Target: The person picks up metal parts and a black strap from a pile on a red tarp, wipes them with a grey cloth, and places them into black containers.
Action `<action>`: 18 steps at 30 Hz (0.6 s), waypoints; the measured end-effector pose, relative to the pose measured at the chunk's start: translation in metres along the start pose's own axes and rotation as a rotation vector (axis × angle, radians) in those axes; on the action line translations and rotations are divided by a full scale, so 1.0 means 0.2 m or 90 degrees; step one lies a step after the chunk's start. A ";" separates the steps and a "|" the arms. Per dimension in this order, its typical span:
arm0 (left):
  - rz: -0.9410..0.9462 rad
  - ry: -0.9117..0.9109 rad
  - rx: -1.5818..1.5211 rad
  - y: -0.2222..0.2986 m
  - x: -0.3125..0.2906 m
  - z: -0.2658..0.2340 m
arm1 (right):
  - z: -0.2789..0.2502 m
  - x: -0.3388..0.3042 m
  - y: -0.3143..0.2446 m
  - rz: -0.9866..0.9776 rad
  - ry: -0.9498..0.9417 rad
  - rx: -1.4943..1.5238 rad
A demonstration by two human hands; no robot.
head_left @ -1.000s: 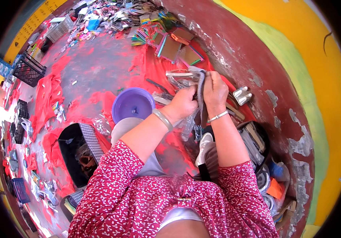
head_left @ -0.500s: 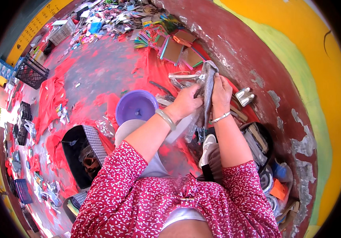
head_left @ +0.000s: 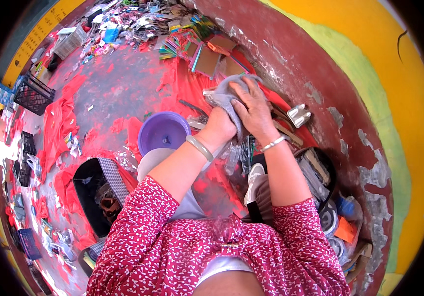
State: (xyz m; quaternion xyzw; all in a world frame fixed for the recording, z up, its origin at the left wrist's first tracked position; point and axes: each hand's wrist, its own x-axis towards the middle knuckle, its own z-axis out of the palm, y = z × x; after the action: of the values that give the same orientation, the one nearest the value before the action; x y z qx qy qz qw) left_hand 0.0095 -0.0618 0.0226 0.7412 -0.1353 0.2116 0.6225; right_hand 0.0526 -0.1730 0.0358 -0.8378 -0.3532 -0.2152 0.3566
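A grey cloth is draped over a clear, shiny piece, of which only the end shows. My left hand is closed around the lower part of this piece; the cloth hides most of what the fingers hold. From the other side my right hand presses the cloth down, fingers curved across it and thumb toward my left hand. Both hands work in front of me above the floor. Clear plastic bags lie below them.
A purple basin stands left of my forearm. Nearer is an open black case with a checked lid. On the right, a black container holds packaged pieces beside the red wall. Coloured boards and a heap of goods lie ahead.
The cloth, which hung narrow between my hands, is now spread over the clear piece. My right hand has moved left and turned its back upward; my left hand has shifted slightly lower.
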 end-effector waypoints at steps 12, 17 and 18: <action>-0.045 -0.090 0.097 -0.06 -0.07 0.00 | 0.03 0.01 -0.03 0.250 0.130 0.043; -0.164 0.003 0.157 -0.01 -0.04 -0.01 | 0.04 0.01 0.01 0.454 0.238 0.761; -0.185 0.024 0.118 -0.01 -0.02 -0.02 | 0.01 0.03 -0.06 0.480 0.203 0.838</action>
State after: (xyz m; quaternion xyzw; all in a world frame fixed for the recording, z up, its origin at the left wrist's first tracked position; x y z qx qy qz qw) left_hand 0.0053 -0.0588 0.0198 0.8031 0.0046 0.1448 0.5780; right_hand 0.0468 -0.1632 0.0442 -0.4757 -0.0432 0.0568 0.8767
